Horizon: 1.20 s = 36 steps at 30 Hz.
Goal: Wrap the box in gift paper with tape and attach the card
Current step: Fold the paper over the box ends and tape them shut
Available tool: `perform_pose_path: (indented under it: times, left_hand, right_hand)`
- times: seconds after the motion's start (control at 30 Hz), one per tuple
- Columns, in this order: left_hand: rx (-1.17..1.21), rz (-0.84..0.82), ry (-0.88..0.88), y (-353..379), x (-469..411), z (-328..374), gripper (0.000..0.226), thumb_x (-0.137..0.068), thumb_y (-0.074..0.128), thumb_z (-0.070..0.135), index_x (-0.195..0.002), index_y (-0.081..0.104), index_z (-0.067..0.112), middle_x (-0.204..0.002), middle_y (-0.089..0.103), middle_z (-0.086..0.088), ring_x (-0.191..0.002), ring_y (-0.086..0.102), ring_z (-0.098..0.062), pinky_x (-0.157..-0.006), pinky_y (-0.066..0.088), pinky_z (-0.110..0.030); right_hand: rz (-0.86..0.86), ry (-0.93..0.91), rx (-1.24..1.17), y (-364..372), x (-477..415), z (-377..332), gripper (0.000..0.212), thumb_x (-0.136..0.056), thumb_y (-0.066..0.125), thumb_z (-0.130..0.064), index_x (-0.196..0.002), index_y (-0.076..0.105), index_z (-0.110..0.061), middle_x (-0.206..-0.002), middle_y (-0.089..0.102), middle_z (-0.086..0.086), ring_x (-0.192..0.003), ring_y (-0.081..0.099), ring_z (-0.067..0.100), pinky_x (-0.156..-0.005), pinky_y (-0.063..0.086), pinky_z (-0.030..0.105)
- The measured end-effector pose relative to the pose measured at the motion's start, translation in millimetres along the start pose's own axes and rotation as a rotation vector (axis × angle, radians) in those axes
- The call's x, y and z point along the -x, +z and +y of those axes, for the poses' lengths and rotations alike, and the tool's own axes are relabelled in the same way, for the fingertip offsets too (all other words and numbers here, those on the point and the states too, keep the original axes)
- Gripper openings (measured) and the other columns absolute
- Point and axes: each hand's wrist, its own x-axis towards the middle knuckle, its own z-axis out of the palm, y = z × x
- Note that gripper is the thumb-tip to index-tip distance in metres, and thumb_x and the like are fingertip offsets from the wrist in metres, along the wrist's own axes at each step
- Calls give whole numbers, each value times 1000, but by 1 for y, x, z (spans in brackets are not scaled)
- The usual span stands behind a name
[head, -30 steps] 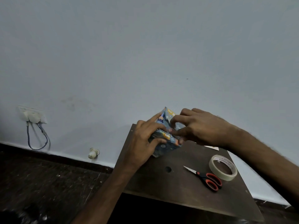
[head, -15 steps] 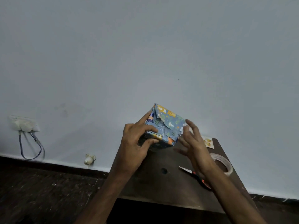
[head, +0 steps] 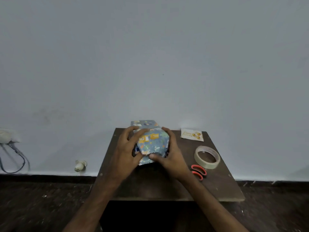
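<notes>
A box wrapped in blue gift paper with orange animal prints (head: 151,142) sits on the small dark wooden table (head: 167,186), its folded end facing me. My left hand (head: 124,152) grips its left side with fingers curled over the top. Gripping the right side is my right hand (head: 171,156), its thumb pressing the paper flap near the bottom. A small white card with gold print (head: 192,134) lies at the table's back right. A roll of clear tape (head: 207,157) lies to the right of my right hand.
Orange-handled scissors (head: 199,171) lie just in front of the tape roll, partly behind my right wrist. A plain wall rises right behind the table. On the left are a wall socket with a cable (head: 10,148) and a small white fitting (head: 80,165). Dark floor surrounds the table.
The box came down from a raised, tilted hold to the table. My right hand moved from beside it onto its right side. The view shifted, showing the card and tape fully.
</notes>
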Motion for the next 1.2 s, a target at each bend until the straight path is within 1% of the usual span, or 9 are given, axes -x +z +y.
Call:
perform_pose_path:
  times: [0.13, 0.23, 0.37, 0.43, 0.57, 0.7, 0.87, 1.0, 1.2]
  left_hand:
    - [-238, -132, 7, 11, 7, -10, 68, -70, 82, 1, -129, 62, 26, -137, 46, -3, -120, 51, -21, -86, 52, -29]
    - [-384, -198, 14, 19, 9, -10, 74, -67, 83, 3, -131, 57, 29, -139, 44, -2, -115, 55, -25, -71, 58, -36]
    - [-425, -244, 9, 20, 6, -10, 75, -67, 77, 9, -133, 48, 30, -142, 41, -2, -111, 55, -27, -77, 57, -41]
    - [-442, -283, -23, 20, 7, -7, 73, -68, 70, 23, -136, 44, 32, -145, 39, -1, -111, 54, -26, -83, 54, -43]
    - [-433, -213, -95, 21, 7, 4, 61, -73, 56, 37, -133, 50, 26, -146, 42, 1, -114, 54, -26, -87, 49, -45]
    - [-464, -20, -51, 22, 3, 15, 47, -83, 57, 33, -127, 55, 18, -141, 49, -2, -107, 57, -28, -82, 50, -44]
    - [-185, 116, -27, 34, 1, 35, 30, -91, 56, 18, -122, 58, 19, -125, 58, 4, -104, 55, -17, -85, 47, -31]
    - [283, -53, -329, 53, 2, 49, 19, -102, 54, 32, -113, 68, 25, -104, 71, 15, -92, 64, -3, -77, 51, -23]
    - [764, -85, -555, 60, 0, 70, 18, -95, 62, 23, -101, 74, 10, -90, 75, -6, -84, 66, -11, -73, 52, -20]
  right_hand:
    - [-125, 93, 29, -7, 5, 3, 104, -70, 86, -2, -148, 23, -30, -136, 53, -14, -119, 55, -8, -93, 48, 14]
    - [-211, 98, 276, -31, 10, 0, 114, -70, 87, -5, -156, 13, -21, -153, 34, -13, -136, 33, -7, -113, 33, 20]
    - [232, 251, 893, -80, 21, 12, 64, -88, 68, -45, -139, 46, -13, -141, 50, 6, -131, 42, 24, -104, 39, 35]
    - [253, 442, 1042, -96, 28, 25, 55, -89, 62, -55, -124, 56, -13, -129, 56, 7, -121, 45, 27, -93, 46, 41]
    - [193, 477, 1101, -104, 35, 34, 14, -92, 56, -32, -97, 66, -23, -108, 65, 1, -113, 52, 26, -85, 42, 40]
    - [335, 380, 1160, -105, 42, 35, 19, -93, 54, -22, -102, 71, -25, -111, 69, 0, -107, 55, 24, -84, 44, 39]
    - [502, 117, 678, -108, 45, 32, 11, -91, 69, -20, -98, 77, -20, -95, 72, -7, -91, 61, 16, -76, 49, 32]
    - [433, 10, -3, -81, 52, 6, 8, -86, 74, -6, -90, 77, -12, -91, 72, -3, -81, 69, 9, -62, 54, 23]
    - [125, -177, 101, -50, 57, 11, 18, -84, 75, -29, -96, 74, -15, -97, 72, -3, -93, 69, 19, -79, 56, 35]
